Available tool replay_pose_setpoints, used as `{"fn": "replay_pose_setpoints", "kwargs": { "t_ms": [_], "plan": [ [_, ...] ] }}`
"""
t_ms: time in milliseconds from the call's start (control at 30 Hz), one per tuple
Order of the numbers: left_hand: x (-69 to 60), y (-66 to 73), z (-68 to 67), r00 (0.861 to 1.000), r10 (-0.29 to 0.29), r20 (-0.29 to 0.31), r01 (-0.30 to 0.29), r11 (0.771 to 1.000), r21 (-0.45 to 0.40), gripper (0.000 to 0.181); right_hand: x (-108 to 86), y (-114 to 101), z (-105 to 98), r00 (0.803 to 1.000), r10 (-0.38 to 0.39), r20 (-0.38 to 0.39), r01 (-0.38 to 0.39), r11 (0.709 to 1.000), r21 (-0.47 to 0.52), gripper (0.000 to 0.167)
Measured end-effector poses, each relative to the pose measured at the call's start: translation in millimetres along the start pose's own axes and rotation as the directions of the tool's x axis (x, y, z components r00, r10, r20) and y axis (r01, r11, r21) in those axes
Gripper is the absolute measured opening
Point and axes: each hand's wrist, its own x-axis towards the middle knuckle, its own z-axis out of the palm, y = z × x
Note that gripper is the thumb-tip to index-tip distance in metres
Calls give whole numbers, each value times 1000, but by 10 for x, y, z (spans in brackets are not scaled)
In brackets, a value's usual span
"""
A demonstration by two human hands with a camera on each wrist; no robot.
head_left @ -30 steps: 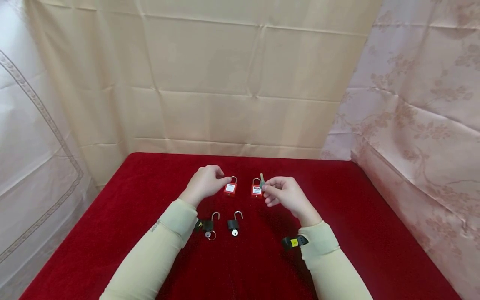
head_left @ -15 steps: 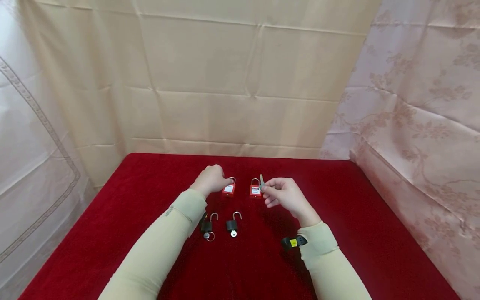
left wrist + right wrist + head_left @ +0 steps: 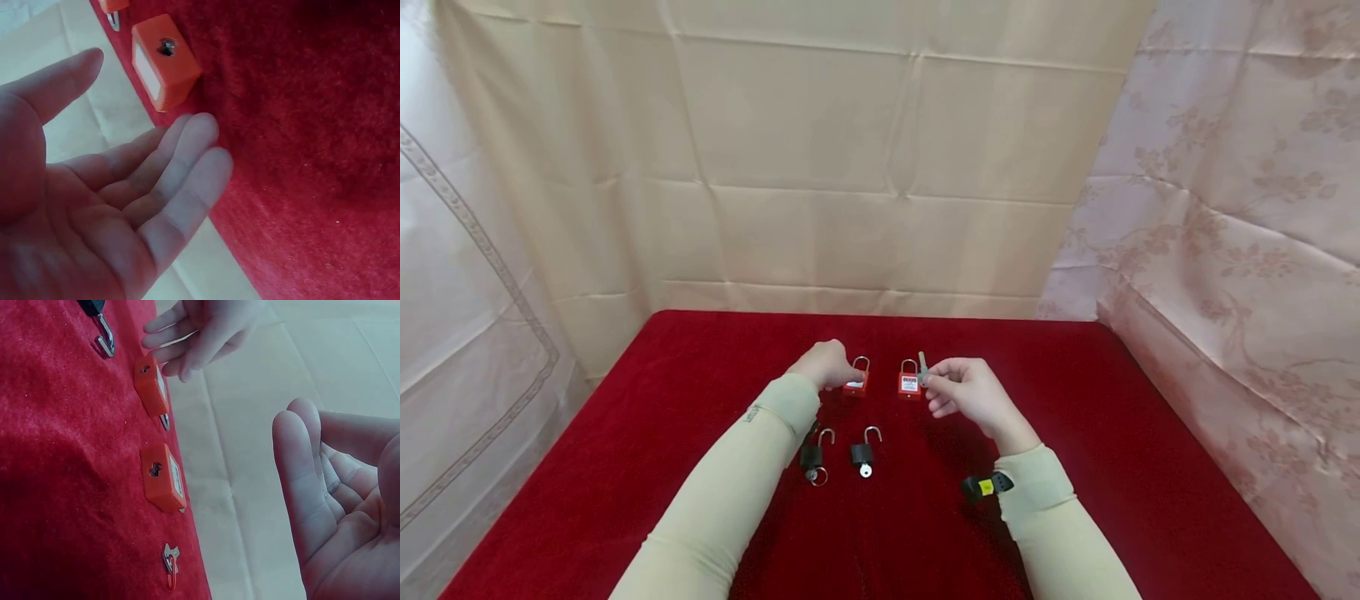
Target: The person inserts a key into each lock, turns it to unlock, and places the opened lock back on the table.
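My left hand [image 3: 823, 367] is beside the left red padlock [image 3: 854, 389], its thumb overlapping the white label in the head view. The left wrist view shows the thumb and fingers apart, with that red padlock [image 3: 165, 69] just beyond them. My right hand [image 3: 966, 387] hovers by the right red padlock [image 3: 909, 386], fingers loosely bent. A metal key [image 3: 922, 362] appears at its fingertips in the head view. In the right wrist view, nothing shows between the fingers, and keys [image 3: 170, 559] with an orange-red ring lie on the cloth beside the padlock [image 3: 162, 478].
Two black padlocks with raised shackles lie nearer the body, one on the left [image 3: 811, 457], one on the right [image 3: 862, 453]. Each has a key at its base; the left one carries a ring [image 3: 819, 477]. Red cloth [image 3: 1075, 467] covers the table, and curtains [image 3: 880, 167] hang behind.
My left hand has come slightly down and turned, its thumb moving from the shackle to over the left red padlock's label. My right hand has hardly moved.
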Motion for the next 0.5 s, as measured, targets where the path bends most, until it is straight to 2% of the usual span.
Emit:
{"fn": "replay_pose_setpoints", "kwargs": {
  "t_ms": [300,500],
  "plan": [
    [46,-75,48,1000,8,29,-8,1000,10,31,14,31,31,1000,24,5,-24,1000,-6,17],
    [81,-57,70,1000,6,29,-7,1000,23,30,9,45,29,1000,26,-4,-27,999,-18,19]
  ]
}}
